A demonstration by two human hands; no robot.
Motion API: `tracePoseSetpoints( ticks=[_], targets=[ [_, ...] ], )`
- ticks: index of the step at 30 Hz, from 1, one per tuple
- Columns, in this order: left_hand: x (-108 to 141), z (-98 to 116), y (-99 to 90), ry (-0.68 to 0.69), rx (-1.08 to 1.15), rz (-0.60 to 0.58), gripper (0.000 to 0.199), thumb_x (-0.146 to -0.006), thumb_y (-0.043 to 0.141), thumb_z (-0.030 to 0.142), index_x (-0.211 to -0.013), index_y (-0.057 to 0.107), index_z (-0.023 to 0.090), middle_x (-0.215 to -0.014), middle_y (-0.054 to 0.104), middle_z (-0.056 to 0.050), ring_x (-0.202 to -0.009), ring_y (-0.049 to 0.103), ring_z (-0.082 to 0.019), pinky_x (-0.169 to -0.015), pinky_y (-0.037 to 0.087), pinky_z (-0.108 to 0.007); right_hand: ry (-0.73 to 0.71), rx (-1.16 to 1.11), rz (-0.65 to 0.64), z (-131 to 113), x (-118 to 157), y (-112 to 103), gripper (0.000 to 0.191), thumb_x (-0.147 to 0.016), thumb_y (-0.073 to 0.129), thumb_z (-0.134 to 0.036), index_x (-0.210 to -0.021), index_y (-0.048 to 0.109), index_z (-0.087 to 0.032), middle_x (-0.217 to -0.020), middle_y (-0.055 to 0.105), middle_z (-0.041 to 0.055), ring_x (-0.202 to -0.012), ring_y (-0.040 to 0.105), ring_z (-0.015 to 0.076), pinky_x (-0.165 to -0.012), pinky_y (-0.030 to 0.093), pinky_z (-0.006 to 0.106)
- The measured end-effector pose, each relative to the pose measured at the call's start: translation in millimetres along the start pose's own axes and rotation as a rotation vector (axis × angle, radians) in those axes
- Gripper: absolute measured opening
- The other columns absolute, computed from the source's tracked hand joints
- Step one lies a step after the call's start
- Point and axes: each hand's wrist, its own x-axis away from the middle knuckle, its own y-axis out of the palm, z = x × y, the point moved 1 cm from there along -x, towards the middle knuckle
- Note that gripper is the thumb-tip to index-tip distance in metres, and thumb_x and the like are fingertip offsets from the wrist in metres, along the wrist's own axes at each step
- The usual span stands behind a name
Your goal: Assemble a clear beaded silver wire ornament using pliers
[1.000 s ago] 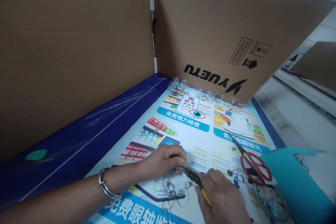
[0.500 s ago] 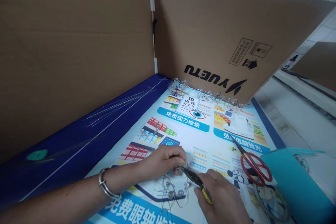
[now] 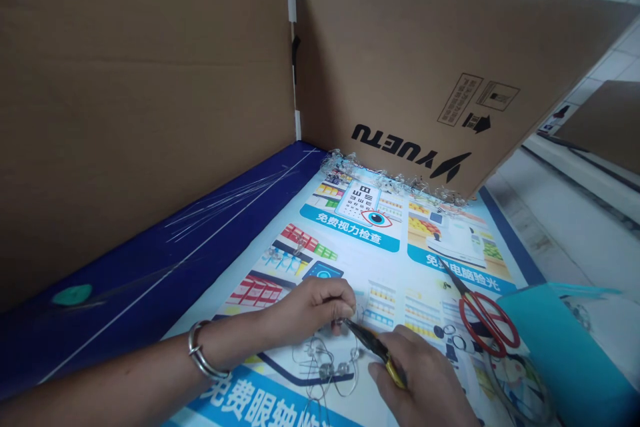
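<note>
My left hand (image 3: 327, 303) is closed in a pinch on a thin wire strung with clear beads (image 3: 327, 369), which hangs below the fingers in loose loops. From the right, my right hand (image 3: 423, 370) grips a pair of pliers (image 3: 373, 341) with dark jaws and yellow-and-black handles. The plier tips meet the wire right at my left fingertips; the exact contact point is too small to make out. A printed poster sheet (image 3: 350, 267) lies beneath both hands.
Red-handled scissors (image 3: 487, 320) and a coil of wire (image 3: 520, 387) lie right of my right hand, beside a teal sheet (image 3: 570, 340). Beaded wire pieces (image 3: 390, 181) line the foot of the cardboard panel (image 3: 425, 60). Loose wire strands (image 3: 225, 203) and a green lump (image 3: 73, 295) are at left.
Almost nothing differs. Both hands, the pliers and the beaded wire keep nearly the same place, with only a tiny shift of the right hand's fingers.
</note>
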Motion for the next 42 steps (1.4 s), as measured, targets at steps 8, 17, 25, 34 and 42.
tracePoseSetpoints(
  ticks=[8,17,25,34,42],
  targets=[
    [0.2,2.0,0.2,-0.009,0.006,0.007,0.013,-0.082,0.052,0.024,-0.075,0.055,0.014,-0.062,0.055,0.002,-0.056,0.055,-0.009,-0.055,0.043,-0.019,-0.004,-0.031,-0.058,1.4,-1.0,-3.0,0.024,-0.079,0.044,-0.031,-0.098,0.058,-0.024,-0.092,0.060,0.0052,-0.089,0.056,0.0224,-0.070,0.041,0.029],
    [0.9,3.8,0.9,0.006,-0.040,0.039,0.012,-0.081,0.052,0.022,-0.074,0.056,0.013,-0.063,0.055,0.002,-0.055,0.055,-0.009,-0.053,0.043,-0.019,-0.001,-0.019,-0.072,-0.9,-0.9,-1.7,0.028,-0.081,0.043,-0.032,-0.104,0.057,-0.024,-0.096,0.060,0.0065,-0.091,0.056,0.0234,-0.071,0.042,0.029],
    [0.8,2.1,0.6,-0.003,-0.042,0.039,0.012,-0.082,0.051,0.022,-0.074,0.056,0.014,-0.063,0.055,0.002,-0.055,0.055,-0.009,-0.054,0.043,-0.019,-0.038,-0.010,-0.061,1.5,-1.3,1.2,0.027,-0.081,0.043,-0.032,-0.102,0.057,-0.022,-0.095,0.060,0.0071,-0.089,0.056,0.0233,-0.071,0.042,0.029],
    [-0.9,1.3,0.0,-0.006,-0.054,0.038,0.012,-0.082,0.051,0.023,-0.074,0.055,0.014,-0.062,0.054,0.002,-0.055,0.055,-0.009,-0.053,0.042,-0.018,-0.026,-0.001,-0.071,0.8,-1.9,0.8,0.024,-0.082,0.043,-0.032,-0.097,0.057,-0.022,-0.092,0.060,0.0066,-0.086,0.056,0.0221,-0.067,0.041,0.027],
    [0.9,2.3,0.2,-0.002,-0.059,0.026,0.013,-0.082,0.051,0.024,-0.075,0.056,0.014,-0.063,0.055,0.002,-0.056,0.055,-0.009,-0.053,0.043,-0.018,-0.025,-0.008,-0.077,0.7,-1.3,0.1,0.027,-0.081,0.042,-0.034,-0.100,0.057,-0.022,-0.093,0.060,0.0064,-0.086,0.056,0.0221,-0.069,0.041,0.028]
  ],
)
